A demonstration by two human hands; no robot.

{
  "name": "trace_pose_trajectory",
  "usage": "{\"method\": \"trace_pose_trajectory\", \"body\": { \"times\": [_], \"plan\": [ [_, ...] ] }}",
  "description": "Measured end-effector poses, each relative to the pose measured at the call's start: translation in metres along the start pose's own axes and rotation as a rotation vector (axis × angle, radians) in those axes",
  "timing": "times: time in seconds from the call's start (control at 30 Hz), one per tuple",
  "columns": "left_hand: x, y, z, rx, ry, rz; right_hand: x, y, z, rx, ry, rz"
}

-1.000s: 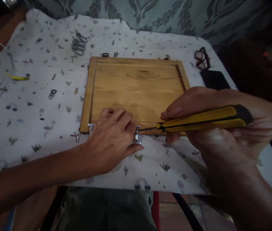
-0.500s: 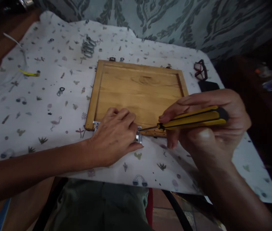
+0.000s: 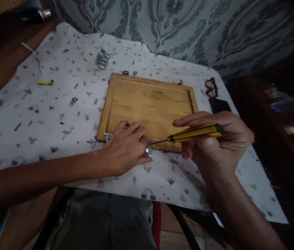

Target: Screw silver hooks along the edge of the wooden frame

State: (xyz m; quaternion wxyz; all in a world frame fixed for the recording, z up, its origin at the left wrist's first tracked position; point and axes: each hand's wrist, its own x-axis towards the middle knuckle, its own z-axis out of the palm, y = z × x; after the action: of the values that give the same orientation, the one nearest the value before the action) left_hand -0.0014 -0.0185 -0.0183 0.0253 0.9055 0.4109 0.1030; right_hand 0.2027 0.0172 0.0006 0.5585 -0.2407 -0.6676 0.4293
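A wooden panel with a raised frame (image 3: 152, 100) lies flat on the table. My left hand (image 3: 124, 149) rests over its near edge, fingers curled down onto a shiny metal fitting (image 3: 149, 150). Most of that fitting is hidden under the hand; a flat plate of metal with holes (image 3: 107, 136) shows at the other side. In my right hand (image 3: 219, 146) is a screwdriver with a yellow and black handle (image 3: 193, 133). Its thin shaft points left, and the tip meets the fitting beside my left fingers. Whether it sits in a screw is too small to tell.
A patterned white cloth (image 3: 81, 104) covers the table. Grey metal pieces (image 3: 102, 59) lie at the back. Toward the right are glasses (image 3: 211, 87) and a flat black object (image 3: 219, 105). A white cable (image 3: 36, 57) and a yellow strip (image 3: 43, 82) lie left.
The camera view has shifted slightly. My right fingers and palm have moved on the screwdriver handle, while its tip stays at the fitting. My left hand keeps its place on the panel's edge.
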Motion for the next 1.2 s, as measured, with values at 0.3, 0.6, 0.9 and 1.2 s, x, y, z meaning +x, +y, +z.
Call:
{"method": "trace_pose_trajectory", "body": {
  "times": [0.3,0.6,0.9,1.2],
  "plan": [
    [-0.0002,0.0000,-0.0007,0.009,-0.013,-0.005,0.0013,-0.0052,0.0002,0.118,-0.057,0.073],
    [0.0006,-0.0005,-0.0017,0.006,-0.025,-0.015,-0.0001,-0.0024,-0.0011,0.085,-0.053,-0.018],
    [0.0002,0.0006,-0.0046,0.005,-0.076,-0.034,0.0014,-0.0065,-0.0002,0.108,-0.050,-0.006],
    [0.0016,-0.0003,-0.0072,-0.013,-0.094,-0.041,0.0016,-0.0032,-0.0036,0.044,-0.062,0.026]
  ]
}}
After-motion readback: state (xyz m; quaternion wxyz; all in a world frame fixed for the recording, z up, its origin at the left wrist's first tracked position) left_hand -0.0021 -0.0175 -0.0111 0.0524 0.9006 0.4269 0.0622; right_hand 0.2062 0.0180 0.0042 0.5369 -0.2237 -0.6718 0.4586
